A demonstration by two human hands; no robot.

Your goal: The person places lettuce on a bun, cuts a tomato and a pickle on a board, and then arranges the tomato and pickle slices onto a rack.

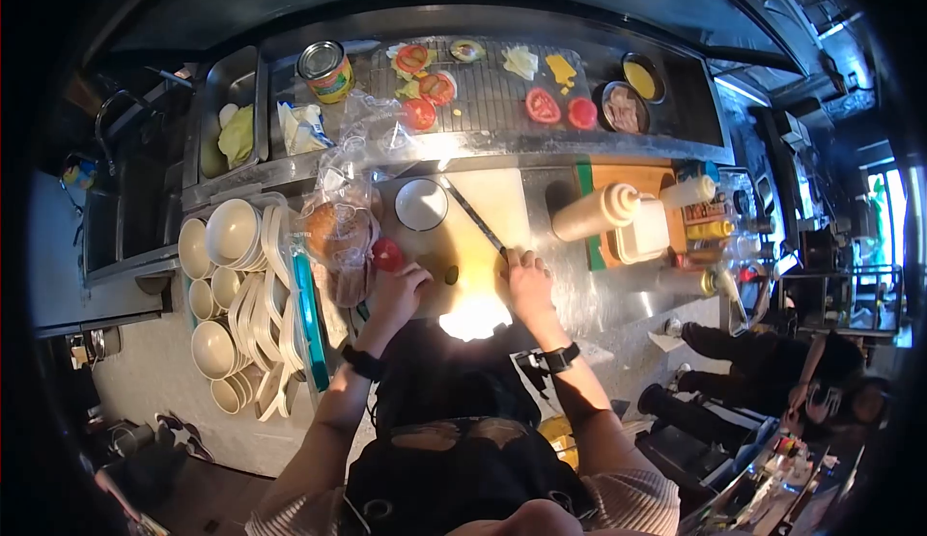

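My right hand (529,285) is closed around the handle end of a knife (473,211), whose blade slants up and left across the white cutting board (504,198). At the board's left edge, my left hand (401,293) has its fingers curled; whether anything is in them is hidden. Just above it sits a red tomato piece (388,254), beside plastic-wrapped buns (338,232). Between my hands lies a small dark green slice (452,274). A white round bowl (421,205) stands on the upper left of the board.
Left is a bin of stacked bowls (235,234). A rack (483,72) behind holds tomato slices (543,105), lettuce and cheese, near a large can (324,70). Squeeze bottles (608,210) stand right. Another person (821,362) is at far right.
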